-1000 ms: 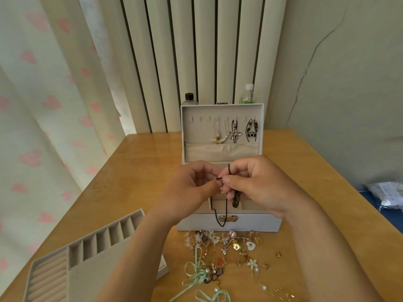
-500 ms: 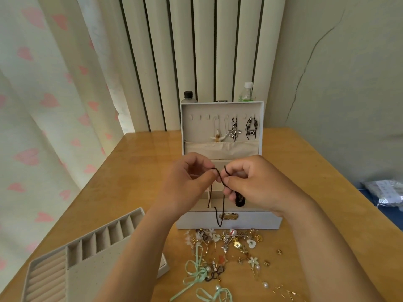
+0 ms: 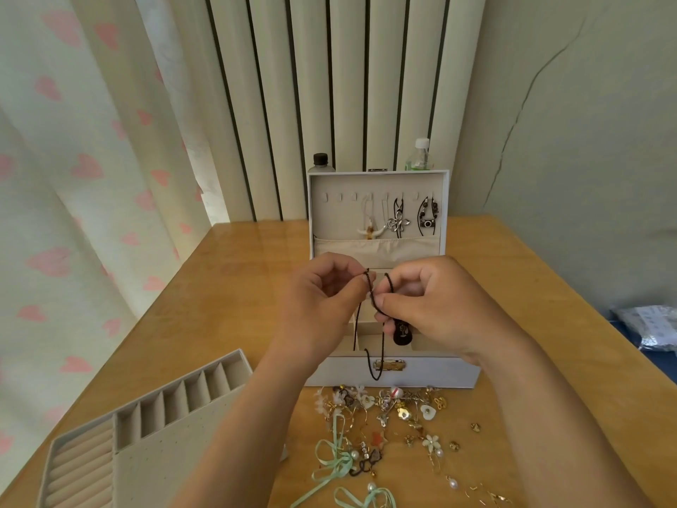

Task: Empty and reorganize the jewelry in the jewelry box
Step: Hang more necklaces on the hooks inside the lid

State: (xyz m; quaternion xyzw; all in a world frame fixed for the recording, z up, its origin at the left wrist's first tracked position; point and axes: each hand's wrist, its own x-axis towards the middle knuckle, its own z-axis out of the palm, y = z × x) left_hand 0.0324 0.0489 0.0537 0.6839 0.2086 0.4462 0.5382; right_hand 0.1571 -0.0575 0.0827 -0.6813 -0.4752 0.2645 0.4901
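Left hand (image 3: 318, 298) raised, right hand (image 3: 439, 306) pinching braided cord (image 3: 382, 350) (oval pendant (image 3: 402, 334))

White jewelry box (image 3: 392, 375); black cord (image 3: 372, 298); mint ribbon (image 3: 331, 460); pink-heart curtain (image 3: 73, 177).

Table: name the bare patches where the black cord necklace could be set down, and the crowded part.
Bare table lies left of the jewelry box, beyond the tray, and right of the box. Crowded: the loose jewelry in front of it.
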